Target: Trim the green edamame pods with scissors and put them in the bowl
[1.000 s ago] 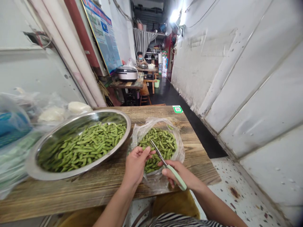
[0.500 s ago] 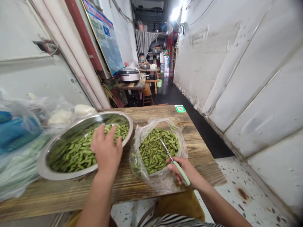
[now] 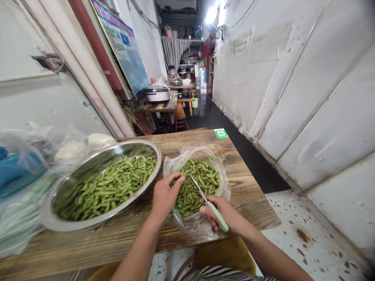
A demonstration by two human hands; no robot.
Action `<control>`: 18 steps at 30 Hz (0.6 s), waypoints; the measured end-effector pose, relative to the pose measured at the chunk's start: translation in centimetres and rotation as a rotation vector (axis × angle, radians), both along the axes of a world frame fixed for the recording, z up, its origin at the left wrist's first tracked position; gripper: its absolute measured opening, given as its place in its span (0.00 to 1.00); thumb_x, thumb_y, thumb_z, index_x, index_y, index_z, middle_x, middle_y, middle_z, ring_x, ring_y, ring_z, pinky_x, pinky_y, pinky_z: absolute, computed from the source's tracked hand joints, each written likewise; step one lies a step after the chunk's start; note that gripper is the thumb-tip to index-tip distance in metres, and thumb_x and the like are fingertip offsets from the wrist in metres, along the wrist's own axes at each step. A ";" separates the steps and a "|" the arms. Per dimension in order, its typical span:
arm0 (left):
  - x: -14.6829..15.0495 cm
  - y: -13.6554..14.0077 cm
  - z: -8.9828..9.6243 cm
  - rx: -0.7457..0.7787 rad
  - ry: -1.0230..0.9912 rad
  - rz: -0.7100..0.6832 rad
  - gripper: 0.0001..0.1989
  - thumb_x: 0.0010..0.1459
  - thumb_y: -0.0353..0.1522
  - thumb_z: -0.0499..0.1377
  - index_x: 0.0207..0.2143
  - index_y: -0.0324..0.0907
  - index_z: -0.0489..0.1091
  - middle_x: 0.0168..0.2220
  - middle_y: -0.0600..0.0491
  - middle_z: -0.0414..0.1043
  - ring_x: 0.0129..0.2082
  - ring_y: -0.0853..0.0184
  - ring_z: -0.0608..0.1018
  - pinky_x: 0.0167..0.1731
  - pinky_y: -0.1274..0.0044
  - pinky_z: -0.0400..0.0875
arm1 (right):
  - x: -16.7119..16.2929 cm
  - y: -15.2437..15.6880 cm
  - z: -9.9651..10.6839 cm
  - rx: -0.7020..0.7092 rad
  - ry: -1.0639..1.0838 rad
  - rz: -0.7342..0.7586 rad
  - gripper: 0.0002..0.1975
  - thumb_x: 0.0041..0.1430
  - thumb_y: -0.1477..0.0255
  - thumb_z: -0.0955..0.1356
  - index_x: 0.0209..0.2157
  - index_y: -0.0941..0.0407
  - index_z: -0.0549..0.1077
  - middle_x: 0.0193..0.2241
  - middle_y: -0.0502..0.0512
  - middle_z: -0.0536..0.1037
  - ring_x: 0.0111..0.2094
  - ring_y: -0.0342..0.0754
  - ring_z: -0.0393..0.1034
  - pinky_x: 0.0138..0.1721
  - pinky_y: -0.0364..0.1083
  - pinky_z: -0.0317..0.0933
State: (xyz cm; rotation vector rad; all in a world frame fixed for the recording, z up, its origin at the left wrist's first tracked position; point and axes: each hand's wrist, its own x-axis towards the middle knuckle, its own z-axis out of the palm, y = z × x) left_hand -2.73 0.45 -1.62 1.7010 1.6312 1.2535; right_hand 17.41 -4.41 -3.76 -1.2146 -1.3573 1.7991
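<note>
My right hand (image 3: 219,212) is wrapped around scissors (image 3: 217,215) with pale green handles, their metal blades pointing up and left over a clear plastic bag (image 3: 224,187). Green soybean pods (image 3: 202,171) fill the opened bag. Above its left edge is my left hand (image 3: 166,195), thumb and forefinger reaching over the pods with a small gap between them; its other fingers are partly hidden. I see nothing held in it. Left of the bag, a wide steel bowl (image 3: 48,212) holds a heap of similar pods (image 3: 117,183).
Plastic bags (image 3: 22,195) with blue and pale contents crowd the wooden table's (image 3: 246,183) left end. A green code sticker (image 3: 221,133) lies at its far edge. Beyond stand a white cooker (image 3: 156,95) on another table and a person (image 3: 172,74) seated farther back.
My left hand has moved right, from over the pods in the bowl to the left side of the bag. The scissors stay in my right hand, nearly in place.
</note>
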 end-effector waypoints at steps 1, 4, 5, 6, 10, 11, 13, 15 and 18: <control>0.3 -0.3 0.1 -0.087 -0.162 -0.023 0.13 0.50 0.41 0.62 0.34 0.41 0.75 0.33 0.50 0.78 0.33 0.62 0.77 0.39 0.70 0.67 | -0.1 -0.1 0.1 0.021 -0.003 0.009 0.25 0.49 0.54 0.71 0.42 0.58 0.67 0.13 0.39 0.61 0.12 0.36 0.55 0.11 0.36 0.56; 1.3 -1.2 0.4 -0.285 -0.588 -0.098 0.17 0.43 0.40 0.66 0.32 0.38 0.74 0.30 0.52 0.76 0.29 0.67 0.77 0.32 0.76 0.68 | -0.2 -0.3 0.1 0.096 -0.002 0.033 0.26 0.52 0.52 0.68 0.43 0.58 0.67 0.17 0.41 0.63 0.13 0.36 0.59 0.13 0.36 0.57; 1.6 -1.4 0.6 -0.316 -0.701 -0.108 0.17 0.41 0.39 0.68 0.32 0.37 0.74 0.30 0.52 0.76 0.30 0.67 0.77 0.32 0.77 0.68 | -0.2 -0.3 0.1 0.112 -0.006 0.033 0.26 0.53 0.51 0.67 0.43 0.58 0.67 0.17 0.41 0.64 0.14 0.37 0.59 0.14 0.36 0.58; 1.7 -1.6 0.7 -0.334 -0.797 -0.105 0.18 0.39 0.38 0.69 0.32 0.37 0.74 0.31 0.52 0.76 0.31 0.67 0.77 0.32 0.78 0.68 | -0.2 -0.4 0.1 0.121 -0.011 0.025 0.26 0.54 0.51 0.66 0.43 0.58 0.67 0.17 0.42 0.64 0.14 0.37 0.60 0.15 0.37 0.59; 1.9 -1.7 0.8 -0.335 -1.005 -0.059 0.18 0.36 0.36 0.70 0.31 0.37 0.73 0.30 0.53 0.75 0.36 0.66 0.78 0.36 0.78 0.69 | -0.1 -0.6 0.1 0.114 -0.039 -0.006 0.27 0.54 0.49 0.66 0.43 0.58 0.66 0.17 0.41 0.63 0.14 0.37 0.59 0.15 0.37 0.59; 1.9 -1.7 0.7 -0.328 -1.017 -0.048 0.18 0.36 0.36 0.70 0.31 0.38 0.73 0.30 0.53 0.75 0.36 0.65 0.79 0.36 0.77 0.69 | -0.2 -0.6 0.1 0.109 -0.041 0.000 0.28 0.53 0.49 0.66 0.43 0.58 0.66 0.18 0.42 0.63 0.14 0.37 0.59 0.15 0.37 0.58; 1.8 -1.6 0.4 -0.292 -0.964 -0.016 0.18 0.38 0.37 0.69 0.32 0.38 0.74 0.31 0.52 0.76 0.35 0.65 0.78 0.37 0.75 0.70 | -0.3 -0.7 0.2 0.095 -0.039 0.022 0.28 0.53 0.49 0.66 0.43 0.58 0.66 0.19 0.42 0.64 0.14 0.37 0.59 0.14 0.37 0.58; 1.7 -1.5 0.1 -0.210 -0.821 0.040 0.17 0.40 0.37 0.68 0.33 0.38 0.75 0.33 0.51 0.77 0.36 0.65 0.77 0.41 0.74 0.69 | -0.5 -0.7 0.3 0.079 -0.032 0.036 0.28 0.52 0.49 0.66 0.43 0.58 0.66 0.19 0.42 0.64 0.14 0.37 0.59 0.14 0.37 0.58; 1.8 -1.6 -0.1 -0.126 -0.673 0.075 0.16 0.42 0.37 0.67 0.33 0.38 0.76 0.34 0.50 0.78 0.36 0.66 0.77 0.43 0.74 0.68 | -0.7 -0.7 0.2 0.083 -0.024 0.045 0.28 0.52 0.49 0.66 0.43 0.58 0.66 0.18 0.42 0.62 0.14 0.37 0.58 0.15 0.37 0.59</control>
